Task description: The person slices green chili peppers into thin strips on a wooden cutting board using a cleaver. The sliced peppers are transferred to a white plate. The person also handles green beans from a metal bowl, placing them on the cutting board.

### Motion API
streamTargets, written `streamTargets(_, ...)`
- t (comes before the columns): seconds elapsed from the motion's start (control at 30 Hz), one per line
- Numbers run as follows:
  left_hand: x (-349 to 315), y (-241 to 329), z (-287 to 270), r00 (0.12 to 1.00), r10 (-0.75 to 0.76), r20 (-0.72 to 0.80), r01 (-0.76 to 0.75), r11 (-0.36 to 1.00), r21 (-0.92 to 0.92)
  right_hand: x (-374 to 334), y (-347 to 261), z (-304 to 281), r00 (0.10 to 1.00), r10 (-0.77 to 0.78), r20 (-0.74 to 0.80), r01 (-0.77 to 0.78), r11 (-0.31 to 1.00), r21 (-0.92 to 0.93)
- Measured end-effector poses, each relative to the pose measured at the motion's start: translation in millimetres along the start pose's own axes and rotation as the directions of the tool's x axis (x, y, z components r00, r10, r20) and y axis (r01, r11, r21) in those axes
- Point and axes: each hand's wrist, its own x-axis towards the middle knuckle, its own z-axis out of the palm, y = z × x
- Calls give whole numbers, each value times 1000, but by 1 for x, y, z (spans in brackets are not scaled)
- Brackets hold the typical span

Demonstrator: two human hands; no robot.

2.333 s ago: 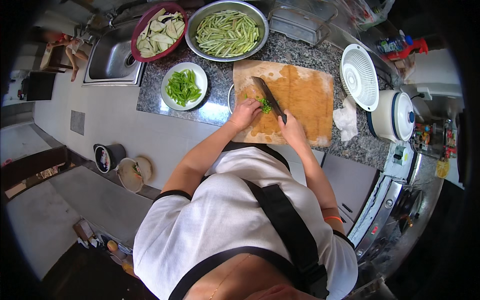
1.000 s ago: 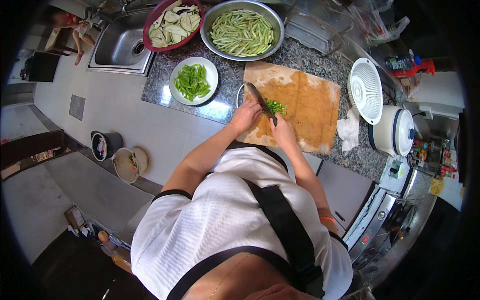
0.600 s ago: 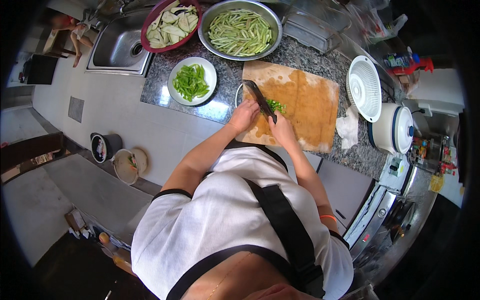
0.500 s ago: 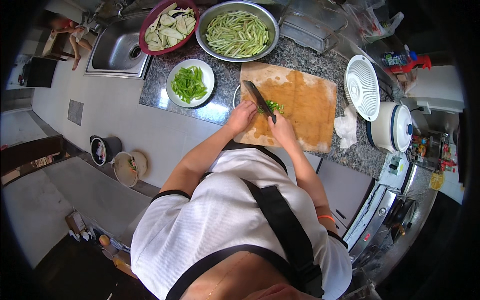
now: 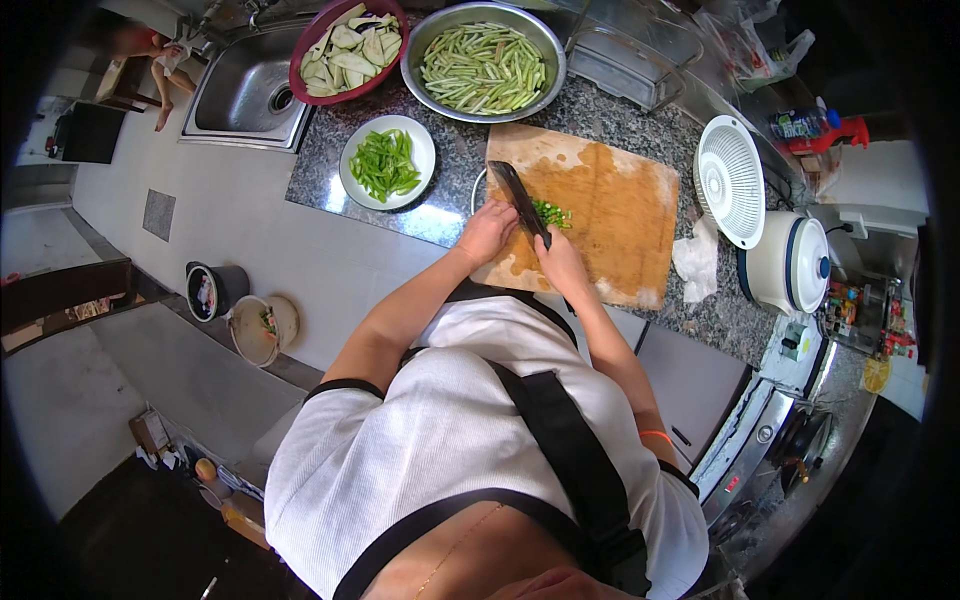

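Observation:
On the wooden cutting board (image 5: 625, 225), my right hand (image 5: 562, 262) is closed round the handle of a dark kitchen knife (image 5: 516, 190). Its blade points away from me and to the left. My left hand (image 5: 487, 230) rests at the board's left edge, fingers curled close beside the blade; whatever they press on is hidden beneath them. Small chopped green pieces (image 5: 552, 213) lie just right of the knife.
Beyond the board stand a plate of sliced green peppers (image 5: 387, 165), a steel bowl (image 5: 408, 80) of cut green stalks and a maroon basin (image 5: 297, 70) of eggplant slices. A white colander (image 5: 728, 180), crumpled tissue (image 5: 697, 260) and white cooker (image 5: 785, 260) stand right; a sink (image 5: 240, 85) is far left.
The whole view has shifted slightly to the right. Both hands and the knife keep nearly the same place on the board.

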Motion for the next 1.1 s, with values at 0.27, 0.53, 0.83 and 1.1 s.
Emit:
streamTargets(0.27, -2, 4, 3, 997, -63, -43, 61, 998, -30, -11, -9, -37, 997, 55, -59, -55, 998, 4)
streamTargets(0.53, -2, 22, -25, 740, -549, -389, 374, 816, -442, -44, 8, -54, 997, -81, -6, 79, 984, -160)
streamTargets(0.83, 29, 68, -36, 859, -340, 382, 499, 720, -482, -52, 33, -62, 954, -295, 62, 301, 919, -254)
streamTargets(1.1, 53, 62, 9, 823, -324, 466, 444, 879, -172, -50, 36, -76, 900, -410, 148, 435, 869, -237)
